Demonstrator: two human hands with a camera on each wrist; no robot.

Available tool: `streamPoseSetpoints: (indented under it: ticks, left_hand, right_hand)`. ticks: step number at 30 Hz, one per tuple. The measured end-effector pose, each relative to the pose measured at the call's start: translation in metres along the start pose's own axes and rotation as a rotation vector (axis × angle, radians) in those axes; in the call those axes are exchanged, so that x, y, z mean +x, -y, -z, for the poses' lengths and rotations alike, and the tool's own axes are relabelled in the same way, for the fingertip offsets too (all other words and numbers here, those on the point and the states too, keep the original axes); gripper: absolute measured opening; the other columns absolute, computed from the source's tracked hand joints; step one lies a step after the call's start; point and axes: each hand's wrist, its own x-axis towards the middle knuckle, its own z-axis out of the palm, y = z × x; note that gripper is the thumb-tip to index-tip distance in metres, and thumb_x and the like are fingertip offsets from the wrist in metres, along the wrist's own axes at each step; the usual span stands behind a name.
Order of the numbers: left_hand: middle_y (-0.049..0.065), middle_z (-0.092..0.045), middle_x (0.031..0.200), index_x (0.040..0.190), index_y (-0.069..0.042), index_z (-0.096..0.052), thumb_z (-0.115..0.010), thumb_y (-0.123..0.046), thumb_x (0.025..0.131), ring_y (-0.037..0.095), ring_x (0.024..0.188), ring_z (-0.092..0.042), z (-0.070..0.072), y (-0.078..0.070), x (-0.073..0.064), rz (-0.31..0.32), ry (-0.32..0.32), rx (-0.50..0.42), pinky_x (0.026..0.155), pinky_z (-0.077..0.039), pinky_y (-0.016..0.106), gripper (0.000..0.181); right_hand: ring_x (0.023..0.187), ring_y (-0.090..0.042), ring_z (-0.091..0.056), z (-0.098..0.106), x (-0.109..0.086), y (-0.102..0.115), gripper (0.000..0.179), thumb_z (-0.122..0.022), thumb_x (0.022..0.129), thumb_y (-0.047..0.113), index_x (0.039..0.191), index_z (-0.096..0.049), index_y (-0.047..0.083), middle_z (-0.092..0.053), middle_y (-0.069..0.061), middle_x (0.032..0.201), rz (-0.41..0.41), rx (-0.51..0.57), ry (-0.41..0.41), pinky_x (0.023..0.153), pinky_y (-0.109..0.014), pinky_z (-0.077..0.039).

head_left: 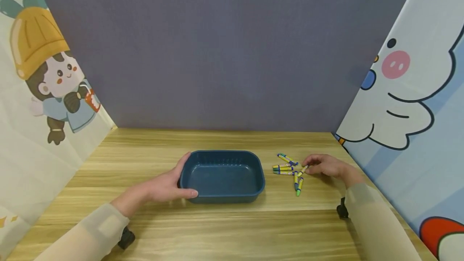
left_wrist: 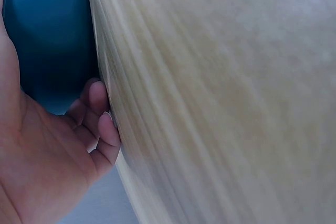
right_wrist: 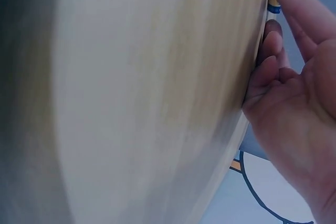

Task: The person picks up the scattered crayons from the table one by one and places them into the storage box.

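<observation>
A dark blue rectangular bin (head_left: 226, 197) stands on the wooden table. At its left end my left hand (head_left: 168, 182) holds it, thumb over the near rim and fingers around the far left corner. In the left wrist view the fingers curl low against the bin's side (left_wrist: 50, 35). To the right, my right hand (head_left: 328, 165) pinches a yellow crayon (head_left: 302, 171) between thumb and fingertips, low over the table. The end of that crayon (right_wrist: 274, 4) shows beside the thumb in the right wrist view. Several yellow-wrapped crayons (head_left: 284, 168) lie loosely grouped just left of these fingertips.
The wooden table (head_left: 224, 233) reaches back to a grey panel (head_left: 224, 51). Cartoon-printed sheets stand along the left side (head_left: 21, 112) and the right side (head_left: 409, 120). Two crayons (head_left: 299, 186) lie nearest me, right of the bin.
</observation>
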Motion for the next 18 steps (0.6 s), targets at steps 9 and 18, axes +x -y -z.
streamPoseSetpoints:
  ticks: [9,18]
  left_hand:
    - [0.034,-0.029,0.174,0.175,-0.031,0.021,-0.082,-0.057,0.096,0.035,0.137,-0.06,-0.0003,0.0025,0.0005,-0.003,0.0,-0.029,0.112,-0.046,0.056,0.132]
    - [0.032,-0.026,0.176,0.174,-0.03,0.021,-0.081,-0.058,0.096,0.04,0.147,-0.053,-0.0005,0.0015,-0.0005,0.008,0.009,-0.031,0.115,-0.045,0.059,0.132]
  right_hand:
    - [0.107,-0.014,-0.061,0.0017,-0.0009,-0.003,0.027,-0.079,0.101,0.022,0.123,-0.076,0.005,-0.075,-0.007,0.119,-0.021,-0.1,-0.039,0.092,-0.029,-0.049]
    - [0.093,-0.013,-0.057,0.0027,-0.0076,0.0012,0.025,-0.079,0.101,0.021,0.119,-0.077,0.004,-0.075,-0.006,0.113,-0.046,-0.108,-0.006,0.08,-0.03,-0.048]
